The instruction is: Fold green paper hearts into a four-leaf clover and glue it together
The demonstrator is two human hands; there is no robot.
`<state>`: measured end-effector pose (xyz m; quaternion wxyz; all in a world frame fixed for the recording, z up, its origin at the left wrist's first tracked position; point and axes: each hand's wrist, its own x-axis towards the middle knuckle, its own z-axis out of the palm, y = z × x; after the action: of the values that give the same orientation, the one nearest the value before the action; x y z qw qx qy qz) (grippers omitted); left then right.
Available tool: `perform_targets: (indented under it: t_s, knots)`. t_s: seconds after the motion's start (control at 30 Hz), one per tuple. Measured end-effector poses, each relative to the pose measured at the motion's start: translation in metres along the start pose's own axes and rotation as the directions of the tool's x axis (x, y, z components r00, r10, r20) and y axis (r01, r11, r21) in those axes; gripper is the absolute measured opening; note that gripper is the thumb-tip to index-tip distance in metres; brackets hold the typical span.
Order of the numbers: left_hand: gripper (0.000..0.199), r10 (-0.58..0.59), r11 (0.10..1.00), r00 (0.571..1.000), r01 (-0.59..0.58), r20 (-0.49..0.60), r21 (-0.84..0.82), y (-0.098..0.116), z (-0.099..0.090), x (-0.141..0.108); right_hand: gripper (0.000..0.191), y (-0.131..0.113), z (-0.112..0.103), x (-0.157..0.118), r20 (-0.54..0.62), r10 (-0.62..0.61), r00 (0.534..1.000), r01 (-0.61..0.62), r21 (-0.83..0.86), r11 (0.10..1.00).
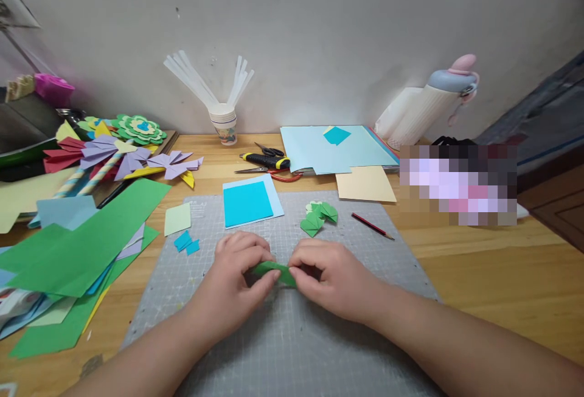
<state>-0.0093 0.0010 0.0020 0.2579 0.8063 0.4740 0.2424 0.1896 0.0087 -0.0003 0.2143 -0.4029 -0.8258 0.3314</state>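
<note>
Pinching the green paper with thumb and fingers nearly closed on both sides, the left hand and right hand both touch it, neither nearer, its long axis running roughly left to right between them above the gray mat.

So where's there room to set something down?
On the gray mat between the forearms, and the wooden table right of the mat. It's crowded left, with green paper, and behind the mat, with scissors and pale-blue sheets.
</note>
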Motion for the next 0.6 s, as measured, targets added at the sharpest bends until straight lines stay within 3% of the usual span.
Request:
perform_targets:
  t_s: [0.1,0.2,0.37,0.47,0.6]
  knots:
    - [0.015,-0.052,0.975,0.997,0.061,0.049,-0.213,0.0033,0.0003,-0.0012,0.013,-0.0056,0.0020,-0.0001,0.101,0.153,0.983,-0.177,0.311,0.934]
    - [0.017,-0.110,0.922,0.989,0.138,0.099,-0.362,0.0056,0.0004,-0.0031,0.015,-0.0093,0.0034,-0.0012,0.160,0.189,0.969,-0.242,0.450,0.860]
    - [0.018,-0.178,0.831,0.973,0.229,0.148,-0.508,0.0043,-0.0011,-0.0026,0.015,-0.0096,0.0031,-0.0013,0.193,0.205,0.960,-0.278,0.542,0.793]
    - [0.014,-0.181,0.844,0.974,0.224,0.135,-0.487,0.0034,-0.0007,-0.0018,0.016,-0.0088,0.0021,-0.0004,0.201,0.197,0.960,-0.279,0.579,0.766]
    - [0.010,-0.161,0.869,0.978,0.206,0.137,-0.450,0.0040,0.0010,-0.0028,0.016,-0.0092,0.0013,-0.0011,0.198,0.174,0.965,-0.256,0.540,0.802]
